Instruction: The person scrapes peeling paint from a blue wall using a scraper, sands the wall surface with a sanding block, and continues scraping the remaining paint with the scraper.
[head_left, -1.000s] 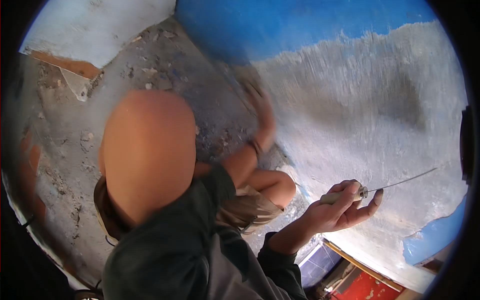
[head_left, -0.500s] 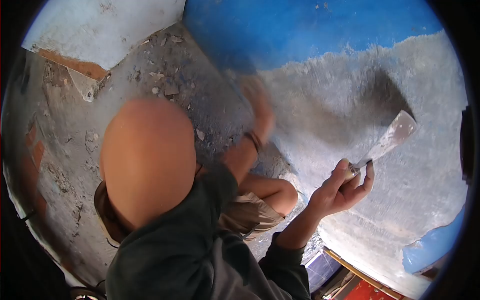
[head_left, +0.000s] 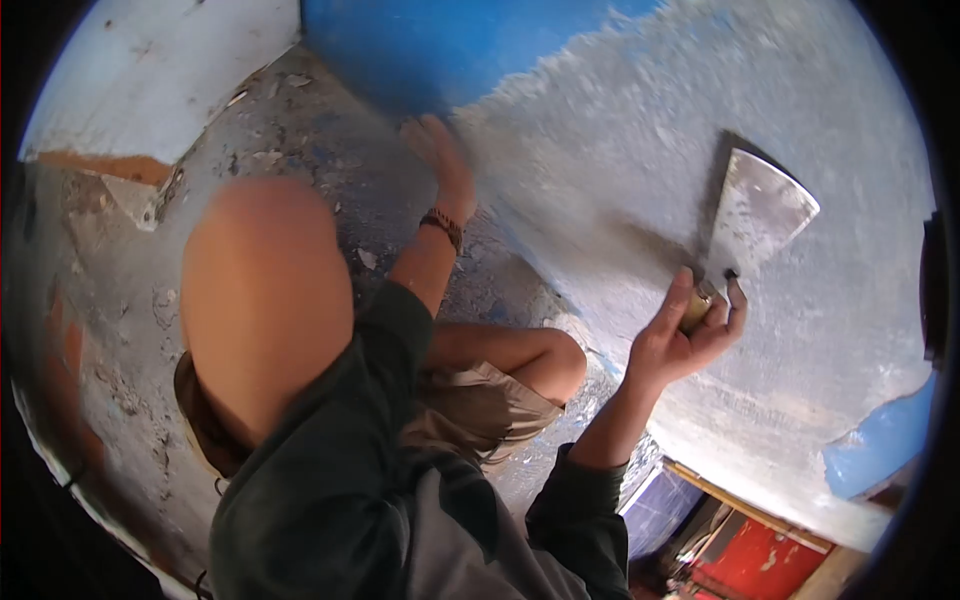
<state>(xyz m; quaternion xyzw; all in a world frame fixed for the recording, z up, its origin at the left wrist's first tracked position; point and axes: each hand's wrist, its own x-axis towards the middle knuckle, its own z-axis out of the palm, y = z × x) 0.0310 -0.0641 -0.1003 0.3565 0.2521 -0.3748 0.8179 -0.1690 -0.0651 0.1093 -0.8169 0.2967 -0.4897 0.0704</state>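
Note:
My right hand (head_left: 690, 335) holds a scraper (head_left: 762, 208) by its short handle, thumb on one side and fingers on the other. The broad, flared metal blade points up in front of the bare grey part of the wall (head_left: 600, 170); whether it touches is unclear. My left hand (head_left: 442, 160), with a dark bracelet at the wrist, is stretched out with its fingers extended. It is near the bottom of the wall, close to the blue paint (head_left: 400, 45); contact with the surface cannot be made out.
Paint flakes and debris litter the rough floor (head_left: 120, 380). A whitish panel (head_left: 170, 70) with a broken brown edge stands at the upper left. My bent knees (head_left: 265, 290) take up the middle. A red object (head_left: 760, 560) and a wooden strip lie at the lower right.
The scraper has turned, so its broad face shows rather than a narrow side. My left hand has moved left and slightly up in the view, and the view itself has shifted.

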